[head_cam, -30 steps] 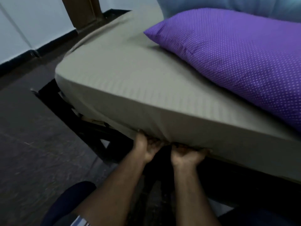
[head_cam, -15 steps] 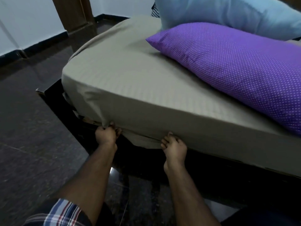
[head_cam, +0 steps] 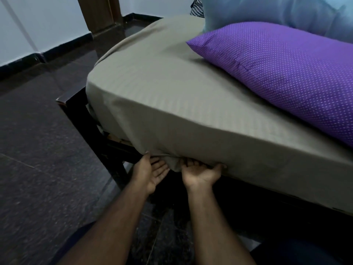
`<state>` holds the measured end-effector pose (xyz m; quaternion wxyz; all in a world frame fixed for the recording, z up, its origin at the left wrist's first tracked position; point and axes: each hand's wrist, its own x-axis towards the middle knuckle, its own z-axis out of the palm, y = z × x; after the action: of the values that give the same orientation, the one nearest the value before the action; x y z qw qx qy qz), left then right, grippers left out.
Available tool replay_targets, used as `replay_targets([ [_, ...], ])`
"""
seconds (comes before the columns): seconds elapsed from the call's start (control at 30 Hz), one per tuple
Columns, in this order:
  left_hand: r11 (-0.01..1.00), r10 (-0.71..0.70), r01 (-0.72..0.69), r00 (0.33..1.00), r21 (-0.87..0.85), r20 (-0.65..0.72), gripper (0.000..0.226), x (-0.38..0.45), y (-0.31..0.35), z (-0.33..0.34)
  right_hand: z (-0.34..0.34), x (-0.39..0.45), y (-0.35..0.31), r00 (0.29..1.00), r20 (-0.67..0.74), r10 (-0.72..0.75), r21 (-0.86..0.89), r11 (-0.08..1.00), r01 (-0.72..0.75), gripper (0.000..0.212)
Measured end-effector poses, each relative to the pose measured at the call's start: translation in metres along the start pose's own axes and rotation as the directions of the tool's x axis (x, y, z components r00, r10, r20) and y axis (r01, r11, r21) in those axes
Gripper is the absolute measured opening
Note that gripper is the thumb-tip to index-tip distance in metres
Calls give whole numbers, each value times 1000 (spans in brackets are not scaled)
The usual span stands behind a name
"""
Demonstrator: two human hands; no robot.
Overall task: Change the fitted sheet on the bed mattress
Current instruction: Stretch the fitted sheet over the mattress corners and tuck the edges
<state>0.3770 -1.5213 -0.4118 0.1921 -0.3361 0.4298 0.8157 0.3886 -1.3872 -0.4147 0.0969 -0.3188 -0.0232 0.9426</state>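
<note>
1. The grey fitted sheet point(head_cam: 172, 96) covers the mattress, filling mid-frame.
2. Left hand point(head_cam: 150, 172), palm up, fingers extended, touches the sheet's bottom hem.
3. Right hand point(head_cam: 200, 174), palm up, fingertips tucked under the same hem, lower centre.
4. A purple polka-dot pillow point(head_cam: 286, 73) lies upper right.

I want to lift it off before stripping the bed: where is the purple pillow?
In the head view the purple pillow lies on the right of the grey sheet, just in front of the light blue pillow.
</note>
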Motion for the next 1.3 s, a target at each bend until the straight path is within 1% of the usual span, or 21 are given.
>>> replay_targets([
  [0.13,998,-69,69,994,2,88,72,2,-6,15,6,13,12,999,-12,-53,107,993,54,89],
  [0.2,991,-69,81,992,-106,110,81,4,-6,27,7,12,13,997,3,-72,86,994,71,91],
  [0.3,949,-13,51,992,-312,124,82,8,-2,48,8,3,4,998,34,-54,-2,999,54,85],
  [0.37,895,68,-5,990,-446,126,77,14,2,60,2,-4,0,1000,8,-27,-56,998,27,73],
  [0.47,828,144,-60,984,-558,108,75,26,8,69,-8,-10,1,999,-52,3,-131,991,-10,35],
  [0.53,835,130,-44,984,-548,118,75,30,10,68,-8,-9,2,999,-14,50,-162,985,-52,15],
  [0.57,850,120,-34,984,-525,131,73,33,12,64,-5,-9,3,996,20,82,-175,982,-77,12],
  [0.6,870,104,-24,985,-493,135,72,32,14,60,-3,-7,5,992,53,111,-185,978,-99,14],
  [0.67,932,55,-11,992,-361,112,68,32,23,48,0,3,10,979,122,165,-207,969,-137,26],
  [0.7,961,41,-17,996,-278,81,62,33,29,41,2,7,12,971,161,178,-206,968,-143,37],
  [0.77,991,73,-75,997,-114,-17,38,34,41,23,3,19,17,963,207,174,-170,975,-140,57],
  [0.8,992,102,-106,992,-63,-72,27,35,45,12,3,23,20,960,223,167,-146,980,-136,60],
  [0.83,990,131,-137,982,-35,-136,22,36,49,1,4,25,23,958,238,159,-122,984,-132,60],
  [0.9,980,171,-190,959,-64,-225,25,37,57,-18,5,26,29,956,250,151,-83,988,-134,61],
  [0.97,972,206,-227,948,-64,-241,26,39,63,-23,3,25,33,960,246,132,-65,991,-119,65],
  [1.03,965,261,-258,940,42,-221,20,40,66,-16,0,23,36,967,224,124,-76,991,-110,76],
  [1.1,947,318,-289,908,141,-272,14,39,70,-11,-2,18,38,972,190,136,-100,988,-119,84],
  [1.13,938,342,-304,886,165,-313,12,42,74,-13,-3,15,39,973,179,145,-114,985,-126,83],
  [1.17,933,358,-315,868,176,-344,12,47,80,-19,-3,10,40,972,173,160,-132,982,-138,75],
  [1.27,934,345,-351,845,64,-409,14,60,105,-44,-3,-6,43,975,107,195,-232,958,-166,24],
  [1.3,934,333,-355,847,24,-416,17,64,112,-50,-3,-9,43,978,82,192,-255,953,-165,14],
])
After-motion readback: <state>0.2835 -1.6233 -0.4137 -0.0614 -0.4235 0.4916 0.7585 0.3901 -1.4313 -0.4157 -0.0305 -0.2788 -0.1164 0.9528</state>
